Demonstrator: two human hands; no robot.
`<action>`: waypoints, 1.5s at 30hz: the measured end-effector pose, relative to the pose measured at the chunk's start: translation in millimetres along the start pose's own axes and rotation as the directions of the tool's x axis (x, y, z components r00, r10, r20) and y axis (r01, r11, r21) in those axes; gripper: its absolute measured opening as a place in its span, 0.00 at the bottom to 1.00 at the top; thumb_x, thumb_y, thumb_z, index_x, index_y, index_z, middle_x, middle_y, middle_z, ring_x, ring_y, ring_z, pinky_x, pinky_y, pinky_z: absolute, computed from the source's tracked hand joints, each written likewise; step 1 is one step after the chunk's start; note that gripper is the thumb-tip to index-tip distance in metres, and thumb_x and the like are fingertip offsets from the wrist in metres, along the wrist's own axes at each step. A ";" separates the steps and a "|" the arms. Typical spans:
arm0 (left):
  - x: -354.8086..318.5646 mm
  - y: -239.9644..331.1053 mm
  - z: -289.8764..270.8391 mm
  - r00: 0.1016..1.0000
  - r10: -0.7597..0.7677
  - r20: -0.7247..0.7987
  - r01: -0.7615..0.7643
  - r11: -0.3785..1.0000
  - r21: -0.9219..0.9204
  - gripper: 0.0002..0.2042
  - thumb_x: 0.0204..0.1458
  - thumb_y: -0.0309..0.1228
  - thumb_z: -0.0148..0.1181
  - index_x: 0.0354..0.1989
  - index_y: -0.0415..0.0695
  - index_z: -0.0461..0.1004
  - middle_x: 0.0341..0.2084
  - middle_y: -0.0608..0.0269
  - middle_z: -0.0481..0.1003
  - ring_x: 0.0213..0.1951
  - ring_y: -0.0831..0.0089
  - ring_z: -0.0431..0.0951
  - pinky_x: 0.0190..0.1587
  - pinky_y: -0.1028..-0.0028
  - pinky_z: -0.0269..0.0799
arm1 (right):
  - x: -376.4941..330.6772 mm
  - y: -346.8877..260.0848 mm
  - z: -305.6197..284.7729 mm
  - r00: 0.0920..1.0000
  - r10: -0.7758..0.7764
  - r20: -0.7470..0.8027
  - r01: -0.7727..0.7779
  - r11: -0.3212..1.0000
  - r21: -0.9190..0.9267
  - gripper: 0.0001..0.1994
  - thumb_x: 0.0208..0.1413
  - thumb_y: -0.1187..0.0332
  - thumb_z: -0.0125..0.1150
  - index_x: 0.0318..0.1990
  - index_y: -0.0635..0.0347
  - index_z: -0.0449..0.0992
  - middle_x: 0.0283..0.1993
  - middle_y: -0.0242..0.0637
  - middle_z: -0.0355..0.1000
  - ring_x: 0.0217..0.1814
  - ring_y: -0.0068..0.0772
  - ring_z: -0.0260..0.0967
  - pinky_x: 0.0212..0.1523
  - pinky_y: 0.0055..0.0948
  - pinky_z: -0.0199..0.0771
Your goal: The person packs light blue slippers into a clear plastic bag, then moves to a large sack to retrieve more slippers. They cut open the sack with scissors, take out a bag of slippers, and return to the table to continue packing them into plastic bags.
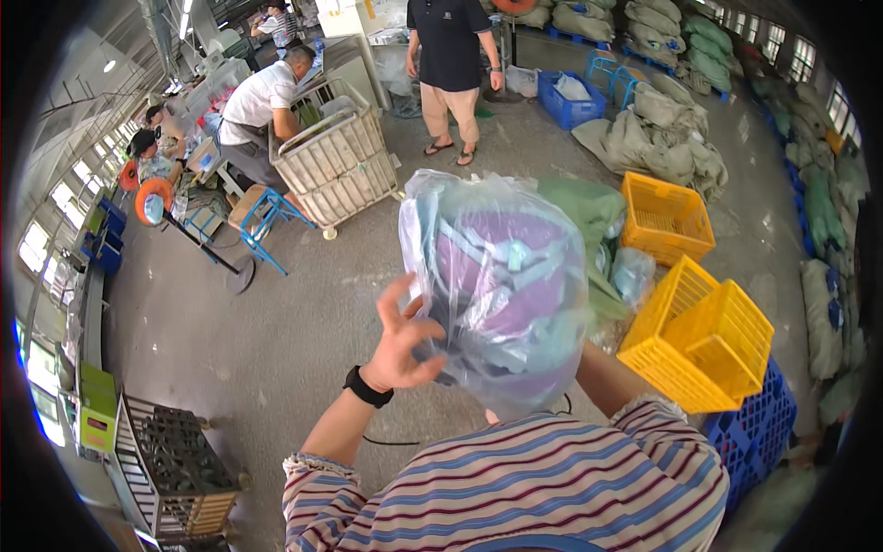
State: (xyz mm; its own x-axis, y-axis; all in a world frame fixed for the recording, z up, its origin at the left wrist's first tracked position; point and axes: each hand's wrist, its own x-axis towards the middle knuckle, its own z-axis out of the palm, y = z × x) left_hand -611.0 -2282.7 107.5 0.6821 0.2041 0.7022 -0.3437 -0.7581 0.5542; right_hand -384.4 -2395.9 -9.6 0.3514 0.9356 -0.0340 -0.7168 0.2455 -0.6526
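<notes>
A large clear plastic bag (497,285) full of purple and pale blue pieces hangs in front of my chest. What the pieces are, I cannot make out through the shiny film. My left hand (405,339), with a black band on its wrist, is at the bag's left side. Its fingers are spread and bent, apart from one another, and nothing shows in them. Behind the bag's lower right side my right forearm (609,375) disappears, so my right hand and its fingers are hidden.
Yellow crates (704,340) and a blue pallet (759,428) stand close on my right, beside a green sack (589,207). Ahead are a wheeled cart (333,170) with a person leaning in, and another person standing (451,64). A slatted cart (189,511) is at lower left.
</notes>
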 end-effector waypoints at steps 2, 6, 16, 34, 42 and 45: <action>43.6 -70.8 -14.3 0.988 -0.149 -0.040 0.142 0.980 -0.138 0.27 0.45 0.35 0.64 0.54 0.46 0.61 0.62 0.57 0.49 0.64 0.52 0.48 0.56 0.60 0.62 | 71.3 -1.7 -5.6 1.000 0.011 0.015 -0.011 1.000 0.010 0.08 0.63 0.68 0.46 0.47 0.56 0.68 0.46 0.30 0.69 0.46 0.23 0.68 0.45 0.27 0.71; 126.9 -172.5 -78.4 0.902 -0.428 0.065 0.425 0.850 -0.311 0.39 0.49 0.40 0.61 0.65 0.45 0.44 0.64 0.56 0.48 0.61 0.61 0.56 0.49 0.66 0.68 | 220.1 -6.4 -1.1 0.997 0.062 0.049 -0.064 0.998 0.026 0.09 0.64 0.68 0.45 0.49 0.56 0.67 0.47 0.30 0.69 0.47 0.23 0.68 0.46 0.27 0.71; 241.6 -431.2 -234.3 0.945 -0.323 0.044 0.295 0.906 0.304 0.36 0.46 0.45 0.62 0.62 0.44 0.57 0.60 0.49 0.53 0.52 0.55 0.66 0.52 0.63 0.66 | 565.2 -44.6 12.1 0.995 0.064 0.082 -0.055 0.993 -0.105 0.12 0.64 0.68 0.44 0.53 0.57 0.66 0.51 0.33 0.68 0.49 0.25 0.68 0.48 0.28 0.71; 481.5 -842.5 -185.8 0.813 -0.455 0.363 0.506 0.860 -0.055 0.14 0.44 0.25 0.59 0.41 0.38 0.72 0.33 0.59 0.70 0.36 0.67 0.70 0.41 0.73 0.66 | 852.3 -152.4 -157.0 0.983 -0.102 -0.150 0.062 0.965 -0.255 0.21 0.51 0.64 0.61 0.51 0.60 0.69 0.47 0.33 0.72 0.48 0.30 0.70 0.49 0.29 0.70; 578.9 -928.6 -117.1 0.721 -0.573 0.390 0.623 0.783 -0.001 0.12 0.42 0.31 0.61 0.31 0.38 0.68 0.31 0.58 0.70 0.33 0.63 0.69 0.37 0.70 0.65 | 977.4 -277.6 -226.7 0.996 0.005 -0.094 -0.039 0.928 -0.370 0.13 0.48 0.61 0.67 0.31 0.54 0.68 0.38 0.25 0.68 0.38 0.19 0.66 0.41 0.22 0.68; 601.6 -939.9 -109.2 0.583 -0.773 0.250 0.811 0.573 -0.121 0.09 0.48 0.29 0.59 0.32 0.38 0.67 0.28 0.66 0.68 0.30 0.77 0.67 0.33 0.76 0.64 | 1017.7 -307.0 -269.6 0.985 0.173 0.007 -0.123 0.727 -0.676 0.08 0.49 0.72 0.62 0.35 0.59 0.69 0.49 0.32 0.66 0.52 0.28 0.64 0.52 0.28 0.65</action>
State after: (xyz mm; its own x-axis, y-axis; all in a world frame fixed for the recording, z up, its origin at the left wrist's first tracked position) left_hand 52.0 -1379.7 57.9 0.8250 0.5499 -0.1304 0.2782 -0.1943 0.9407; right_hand 355.6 -1587.5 -47.9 0.2179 0.9656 -0.1417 -0.1575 -0.1085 -0.9815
